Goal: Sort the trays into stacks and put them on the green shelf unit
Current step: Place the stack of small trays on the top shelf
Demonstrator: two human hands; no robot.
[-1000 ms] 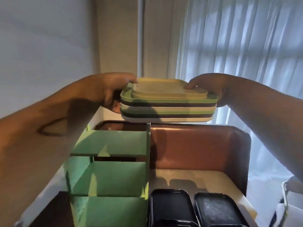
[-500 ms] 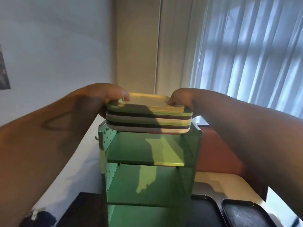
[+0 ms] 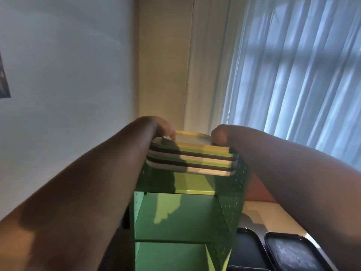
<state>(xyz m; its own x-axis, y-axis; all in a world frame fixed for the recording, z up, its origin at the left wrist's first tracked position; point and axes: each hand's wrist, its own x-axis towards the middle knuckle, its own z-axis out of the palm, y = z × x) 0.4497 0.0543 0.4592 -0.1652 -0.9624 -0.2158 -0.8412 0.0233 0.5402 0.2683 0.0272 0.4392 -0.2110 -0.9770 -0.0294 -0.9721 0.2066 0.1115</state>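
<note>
Grip: both hands clamped on the tray stack, one at each short end, at the top of the green shelf unit.

Head view: left hand [image 3: 162,128] has its thumb curled over the stack's left end, fingers hidden underneath; right hand [image 3: 221,135] pinches the right end the same way. The tray stack [image 3: 192,160] runs its long axis left to right between the hands, level, yellow tray uppermost. It sits at the open top bay of the green shelf unit [image 3: 181,218]; whether its underside touches the shelf I cannot tell. Both hands equally near. Judgement: next move is straight down or forward, ends kept level. Two dark trays [image 3: 289,251] lie on the bench [image 3: 273,214], lower right.
</note>
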